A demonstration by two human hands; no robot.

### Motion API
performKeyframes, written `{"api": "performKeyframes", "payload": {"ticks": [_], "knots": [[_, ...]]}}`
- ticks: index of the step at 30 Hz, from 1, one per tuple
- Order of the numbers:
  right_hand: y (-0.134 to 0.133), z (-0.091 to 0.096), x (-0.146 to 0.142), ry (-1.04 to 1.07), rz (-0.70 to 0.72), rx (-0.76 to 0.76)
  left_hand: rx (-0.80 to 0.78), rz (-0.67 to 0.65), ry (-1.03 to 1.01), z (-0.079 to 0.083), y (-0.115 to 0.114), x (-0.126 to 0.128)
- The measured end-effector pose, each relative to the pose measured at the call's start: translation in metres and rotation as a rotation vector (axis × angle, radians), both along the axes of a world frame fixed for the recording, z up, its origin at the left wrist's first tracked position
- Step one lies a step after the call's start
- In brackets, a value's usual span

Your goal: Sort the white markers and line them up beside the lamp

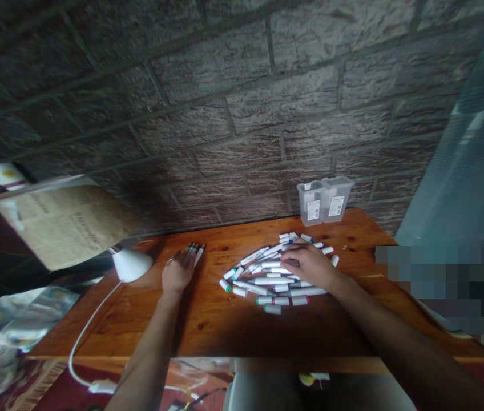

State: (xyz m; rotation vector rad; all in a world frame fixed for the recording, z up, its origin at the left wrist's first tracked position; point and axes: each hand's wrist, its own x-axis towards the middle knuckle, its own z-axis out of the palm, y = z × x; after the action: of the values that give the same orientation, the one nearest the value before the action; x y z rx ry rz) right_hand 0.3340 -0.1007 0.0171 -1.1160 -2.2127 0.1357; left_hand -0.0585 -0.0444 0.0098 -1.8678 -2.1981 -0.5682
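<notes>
A loose pile of white markers point(267, 281), some with green, pink or blue marks at their ends, lies across the middle of a wooden table. My right hand point(308, 262) reaches over the pile's upper right from the right side. Its thumb and fingers are bent and apart, touching the markers; no marker shows clearly lifted. Left of the pile, my left hand point(177, 271) rests palm down with fingers stretched over a small row of markers point(199, 253) lying side by side. A ring is on one finger. The hand partly hides these markers.
Two clear plastic containers point(327, 200) with labels stand at the table's back right, by the brick wall point(246, 103). A lamp with a white base point(133, 265) and paper shade point(71, 220) is at the left; its cord point(81, 342) runs over the front edge.
</notes>
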Motion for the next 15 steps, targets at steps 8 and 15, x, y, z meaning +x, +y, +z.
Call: {"api": "performKeyframes", "payload": {"ticks": [8,15], "knots": [[0.001,-0.006,0.001,0.015,-0.009,-0.034,0.001,0.053,-0.097,0.002,-0.005,0.006],[0.001,0.001,0.0,0.327,-0.031,-0.083,0.183,-0.092,-0.082,0.007,-0.007,0.025]]}}
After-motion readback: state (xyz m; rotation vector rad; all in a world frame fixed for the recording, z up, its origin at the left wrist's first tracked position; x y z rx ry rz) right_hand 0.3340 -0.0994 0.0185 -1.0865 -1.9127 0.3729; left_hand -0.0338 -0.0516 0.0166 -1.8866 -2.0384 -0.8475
